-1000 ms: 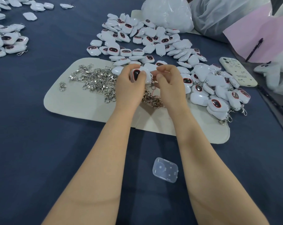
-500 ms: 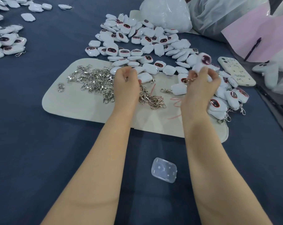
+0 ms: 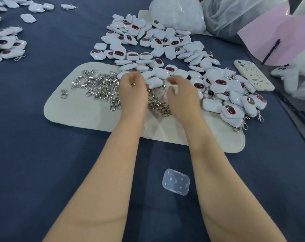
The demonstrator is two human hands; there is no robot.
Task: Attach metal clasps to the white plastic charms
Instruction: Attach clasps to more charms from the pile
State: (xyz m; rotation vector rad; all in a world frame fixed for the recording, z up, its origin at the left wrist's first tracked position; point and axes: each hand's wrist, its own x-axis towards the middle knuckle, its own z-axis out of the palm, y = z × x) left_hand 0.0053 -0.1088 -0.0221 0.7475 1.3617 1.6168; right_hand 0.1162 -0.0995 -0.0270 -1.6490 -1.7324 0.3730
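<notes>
Dozens of white charms, uncounted tangled clasps, one mat, one phone, one clear case

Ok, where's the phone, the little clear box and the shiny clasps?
phone (image 3: pixel 254 75): head view, middle of its back.
clear box (image 3: pixel 176 182): head view, centre of its lid.
clasps (image 3: pixel 100 86): head view, middle of the pile.

Dark blue clothed table | beige mat lying centre | white charms heaped behind it | second batch far left | clear plastic case up front | phone, pink sheet, white bag on the right
</notes>
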